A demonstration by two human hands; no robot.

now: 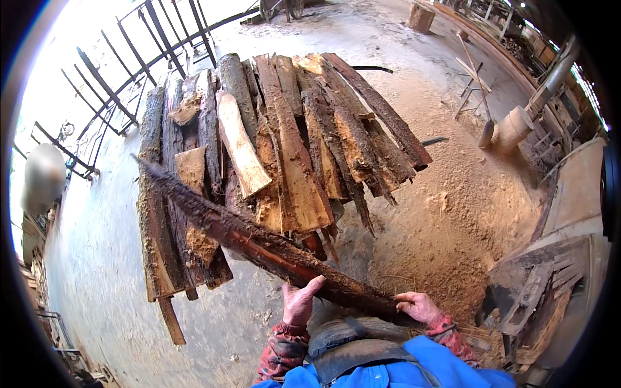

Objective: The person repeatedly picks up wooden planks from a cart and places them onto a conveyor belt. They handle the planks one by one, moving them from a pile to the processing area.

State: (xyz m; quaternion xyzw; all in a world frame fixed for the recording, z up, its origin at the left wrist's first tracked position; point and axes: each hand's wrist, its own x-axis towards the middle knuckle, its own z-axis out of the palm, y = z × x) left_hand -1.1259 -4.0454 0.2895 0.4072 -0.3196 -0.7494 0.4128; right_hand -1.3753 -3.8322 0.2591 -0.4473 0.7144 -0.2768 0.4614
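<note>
Underfoot, sawdust-strewn concrete floor (97, 258), stacked bark slabs (272, 142); both hands' fingers (407, 299) clamped on a slab (259, 242).

Grey concrete floor (103, 258), sawdust heap (446, 220) right of centre. Dark metal railing (110, 90) upper left, strong daylight behind it. Wooden sawhorse (471, 84) and pale round log block (511, 129) upper right.

slab pile (272, 142), sawdust heap (446, 220), railing (110, 90)

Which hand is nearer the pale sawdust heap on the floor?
Right. The right hand grips the long dark bark slab beside the pale sawdust heap; the left hand holds it farther left.
</note>
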